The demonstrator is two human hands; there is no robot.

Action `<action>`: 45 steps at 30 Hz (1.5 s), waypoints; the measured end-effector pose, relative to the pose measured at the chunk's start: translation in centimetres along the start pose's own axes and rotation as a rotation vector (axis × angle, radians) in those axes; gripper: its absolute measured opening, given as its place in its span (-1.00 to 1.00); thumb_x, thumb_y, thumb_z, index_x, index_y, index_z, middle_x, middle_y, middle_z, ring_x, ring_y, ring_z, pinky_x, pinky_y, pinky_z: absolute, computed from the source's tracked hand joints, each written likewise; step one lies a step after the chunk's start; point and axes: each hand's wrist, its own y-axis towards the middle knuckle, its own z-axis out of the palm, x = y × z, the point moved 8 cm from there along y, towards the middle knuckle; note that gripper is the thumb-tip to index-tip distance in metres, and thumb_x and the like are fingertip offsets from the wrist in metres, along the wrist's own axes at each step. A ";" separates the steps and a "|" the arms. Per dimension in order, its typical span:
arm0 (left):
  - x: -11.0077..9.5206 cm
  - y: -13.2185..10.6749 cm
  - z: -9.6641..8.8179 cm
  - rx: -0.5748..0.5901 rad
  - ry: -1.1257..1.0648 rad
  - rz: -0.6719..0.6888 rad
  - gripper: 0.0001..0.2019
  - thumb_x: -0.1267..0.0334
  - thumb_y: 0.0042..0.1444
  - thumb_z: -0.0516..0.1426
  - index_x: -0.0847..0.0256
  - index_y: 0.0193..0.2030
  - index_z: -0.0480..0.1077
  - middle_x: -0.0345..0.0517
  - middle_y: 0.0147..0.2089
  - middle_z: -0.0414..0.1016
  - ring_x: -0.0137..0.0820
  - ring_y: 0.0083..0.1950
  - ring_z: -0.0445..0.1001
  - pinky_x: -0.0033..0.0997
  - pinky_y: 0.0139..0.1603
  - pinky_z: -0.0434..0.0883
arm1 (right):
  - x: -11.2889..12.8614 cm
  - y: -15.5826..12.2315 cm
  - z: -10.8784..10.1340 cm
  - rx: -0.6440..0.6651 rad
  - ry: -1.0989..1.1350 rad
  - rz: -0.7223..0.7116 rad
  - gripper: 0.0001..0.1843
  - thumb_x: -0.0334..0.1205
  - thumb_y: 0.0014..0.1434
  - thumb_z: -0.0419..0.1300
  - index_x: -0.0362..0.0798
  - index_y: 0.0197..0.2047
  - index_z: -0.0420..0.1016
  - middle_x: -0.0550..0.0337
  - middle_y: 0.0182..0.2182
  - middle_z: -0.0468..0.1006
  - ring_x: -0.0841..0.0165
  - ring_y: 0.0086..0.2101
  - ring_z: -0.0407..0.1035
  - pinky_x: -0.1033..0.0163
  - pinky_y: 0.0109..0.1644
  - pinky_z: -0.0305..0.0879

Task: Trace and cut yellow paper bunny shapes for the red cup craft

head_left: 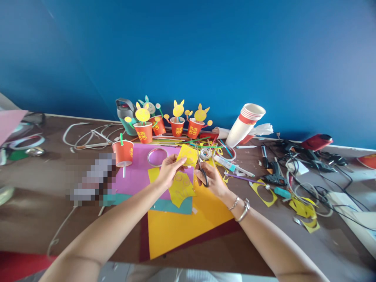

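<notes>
My left hand (pixel 169 169) pinches a piece of yellow paper (pixel 188 154) with a round outline drawn on it. In my right hand (pixel 214 178) is a pair of scissors (pixel 202 170), its blades pointing up at the paper's right edge. Below my hands lies another yellow sheet (pixel 182 190) with circles and ear-like shapes drawn on it. Under that are purple (pixel 132 176), teal (pixel 176 205) and orange (pixel 170 235) sheets. A silver ring-shaped roll (pixel 158 157) sits on the purple sheet, left of the held paper.
Red paper cups (pixel 143 133) with rabbit-faced cutouts stand along the blue wall. A single cup (pixel 122 153) with a green straw is nearer. At right are a leaning cup stack (pixel 245 124), a glue gun (pixel 275 173), tangled cables and yellow scraps (pixel 266 194). A blurred-out object (pixel 93 178) lies left.
</notes>
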 end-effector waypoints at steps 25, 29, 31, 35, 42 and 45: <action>-0.4 0.3 -0.9 -0.035 0.123 0.026 -0.64 0.05 -0.22 0.40 0.25 -0.47 0.41 -0.20 -0.56 0.49 -0.52 -0.57 0.42 -0.58 -0.59 0.17 | -0.3 -0.1 -0.2 -0.013 -0.012 0.039 -0.54 0.18 0.08 0.30 -0.05 -0.34 0.33 0.41 -0.66 0.25 0.54 -0.66 0.13 0.37 -0.60 0.06; -0.5 0.3 -1.0 -0.050 0.131 0.018 -0.63 0.05 -0.22 0.40 0.25 -0.46 0.40 -0.19 -0.57 0.48 -0.51 -0.58 0.41 -0.57 -0.62 0.10 | -0.5 -0.1 -0.3 -0.012 -0.015 0.043 -0.56 0.16 0.09 0.30 -0.05 -0.32 0.33 0.42 -0.65 0.23 0.54 -0.66 0.11 0.36 -0.60 0.04; -0.5 0.4 -1.0 -0.056 0.130 0.018 -0.63 0.04 -0.23 0.40 0.24 -0.48 0.39 -0.20 -0.58 0.48 -0.51 -0.58 0.41 -0.57 -0.62 0.10 | -0.4 -0.1 -0.3 -0.010 -0.023 0.043 -0.56 0.16 0.10 0.30 -0.05 -0.33 0.33 0.42 -0.65 0.22 0.55 -0.66 0.09 0.36 -0.60 0.03; -0.7 0.4 -1.1 -0.065 0.131 0.028 -0.62 0.05 -0.24 0.40 0.24 -0.51 0.36 -0.21 -0.59 0.46 -0.52 -0.59 0.39 -0.57 -0.61 0.13 | -0.3 -0.1 -0.3 -0.009 -0.038 0.034 -0.57 0.15 0.09 0.30 -0.05 -0.34 0.32 0.42 -0.64 0.21 0.56 -0.67 0.08 0.37 -0.61 0.00; -0.7 0.6 -1.3 -0.066 0.132 0.039 -0.64 0.06 -0.22 0.40 0.24 -0.50 0.38 -0.22 -0.60 0.46 -0.51 -0.58 0.39 -0.57 -0.59 0.19 | -0.6 -0.1 -0.4 0.004 -0.055 0.031 -0.58 0.14 0.11 0.28 -0.05 -0.36 0.31 0.43 -0.67 0.19 0.56 -0.69 0.05 0.37 -0.62 -0.04; -0.7 0.7 -1.4 -0.061 0.121 0.051 -0.65 0.06 -0.22 0.40 0.24 -0.49 0.40 -0.22 -0.59 0.46 -0.52 -0.57 0.39 -0.56 -0.56 0.25 | -0.6 -0.1 -0.3 0.011 -0.053 0.029 -0.58 0.13 0.11 0.29 -0.05 -0.36 0.31 0.43 -0.67 0.19 0.56 -0.69 0.05 0.37 -0.62 -0.04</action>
